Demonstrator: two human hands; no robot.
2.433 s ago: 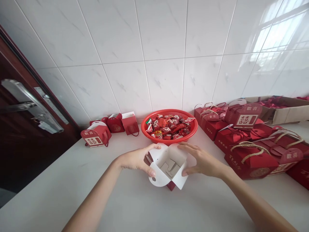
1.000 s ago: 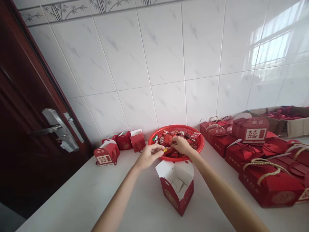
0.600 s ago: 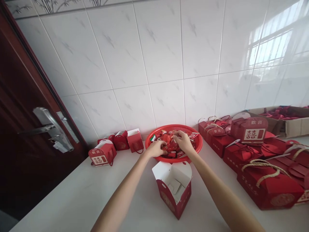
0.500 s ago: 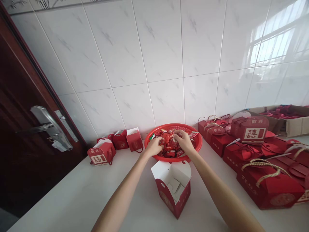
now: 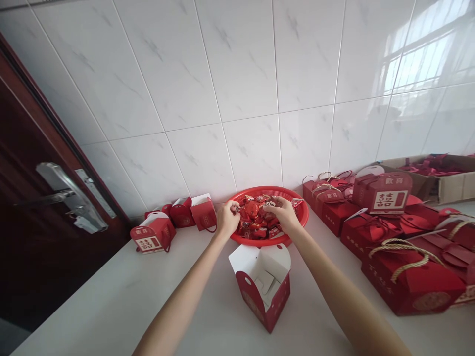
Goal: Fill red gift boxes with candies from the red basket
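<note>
A red plastic basket (image 5: 269, 242) against the tiled wall is filled with red-wrapped candies (image 5: 256, 220). My left hand (image 5: 227, 217) is at the basket's left rim, its fingers curled around a small dark wrapped candy (image 5: 235, 209). Over the right part of the basket, my right hand (image 5: 285, 212) pinches a wrapped candy (image 5: 269, 202) with pale lettering. In front of the basket, between my forearms, stands a red gift box (image 5: 261, 291) with its flaps up. Its white inside is visible, with the bottom flaps folded.
Several small red boxes (image 5: 153, 233) stand to the left by the wall. Many closed red boxes with rope handles (image 5: 413, 277) are grouped at the right, and behind them is a cardboard carton (image 5: 454, 185) with red ribbons. A brown door (image 5: 44, 232) borders the table's left.
My left hand has shifted left from the candies to the basket rim, with a candy in its fingers. My right hand remains over the candies. The view has shifted slightly.
</note>
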